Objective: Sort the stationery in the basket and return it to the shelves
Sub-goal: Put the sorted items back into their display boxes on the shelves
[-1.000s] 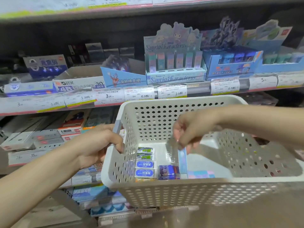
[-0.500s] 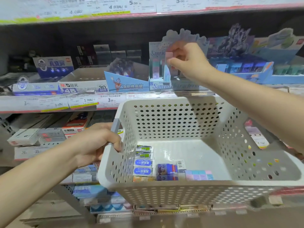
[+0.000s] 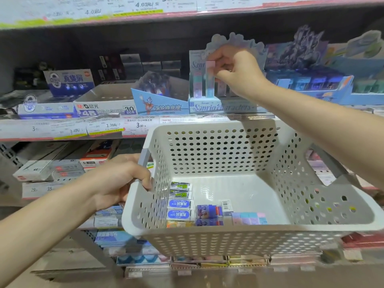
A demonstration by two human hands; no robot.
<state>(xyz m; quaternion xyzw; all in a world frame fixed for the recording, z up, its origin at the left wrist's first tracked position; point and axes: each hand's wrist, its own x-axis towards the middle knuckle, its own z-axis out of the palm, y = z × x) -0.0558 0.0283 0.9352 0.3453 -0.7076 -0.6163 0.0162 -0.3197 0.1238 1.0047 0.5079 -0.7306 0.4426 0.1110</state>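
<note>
Left hand [image 3: 122,179] grips the basket [image 3: 259,235] handle; right hand [image 3: 236,69] pinches a pastel eraser [image 3: 209,80] upright in the Sanrio display box [image 3: 220,107], Ultraman box [image 3: 160,100] right beside it.

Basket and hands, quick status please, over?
Left hand grips the basket rim. Right hand pinches a pastel eraser stick upright at the Sanrio display box. Several erasers remain in the basket. Nothing blocking.

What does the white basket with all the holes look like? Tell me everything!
The white basket looks like plastic, with round holes all over its walls and a smooth floor. It tilts toward the camera, in front of the shelves. The left hand grips its left rim. Small eraser packs lie along its near wall.
</note>
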